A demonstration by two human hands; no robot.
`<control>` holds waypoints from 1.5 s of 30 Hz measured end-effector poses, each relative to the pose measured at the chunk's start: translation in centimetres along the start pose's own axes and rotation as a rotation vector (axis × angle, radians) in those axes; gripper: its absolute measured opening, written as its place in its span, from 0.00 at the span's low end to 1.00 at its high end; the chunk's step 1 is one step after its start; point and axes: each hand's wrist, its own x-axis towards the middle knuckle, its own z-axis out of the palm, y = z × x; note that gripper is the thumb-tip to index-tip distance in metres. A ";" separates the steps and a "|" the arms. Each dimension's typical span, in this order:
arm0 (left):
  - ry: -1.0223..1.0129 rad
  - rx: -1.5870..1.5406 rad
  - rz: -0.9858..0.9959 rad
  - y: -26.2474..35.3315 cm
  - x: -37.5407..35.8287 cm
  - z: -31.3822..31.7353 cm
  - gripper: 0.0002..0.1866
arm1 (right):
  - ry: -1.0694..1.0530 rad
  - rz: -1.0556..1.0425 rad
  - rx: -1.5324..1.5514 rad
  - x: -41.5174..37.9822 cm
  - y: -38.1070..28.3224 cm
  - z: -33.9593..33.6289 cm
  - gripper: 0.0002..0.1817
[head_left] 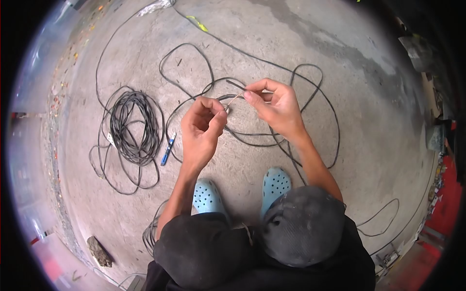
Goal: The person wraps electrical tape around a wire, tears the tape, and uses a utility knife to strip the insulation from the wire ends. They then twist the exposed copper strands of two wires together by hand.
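Observation:
Near the middle of the head view, my left hand [204, 126] pinches something small and pale between thumb and fingertips. To its right, my right hand [275, 107] has thumb and forefinger closed on the end of a dark cable. A thin copper-coloured wire [234, 100] runs between the two sets of fingertips. A short dark cable end [235, 85] sticks out past my right fingertips. Below the hands, loops of black cable [252, 144] lie on the concrete floor.
A thick coil of black cable [114, 123] lies at the left, with a blue cutter knife [168, 149] beside it. My feet in light blue clogs [208, 195] are below the hands. A stone [99, 252] sits at the lower left. Yellow tape [197, 23] lies at the top.

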 end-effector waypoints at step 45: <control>0.183 0.392 -0.285 -1.9 -7.6 -13.1 0.16 | -0.040 0.075 -0.085 -1.3 3.0 3.3 0.11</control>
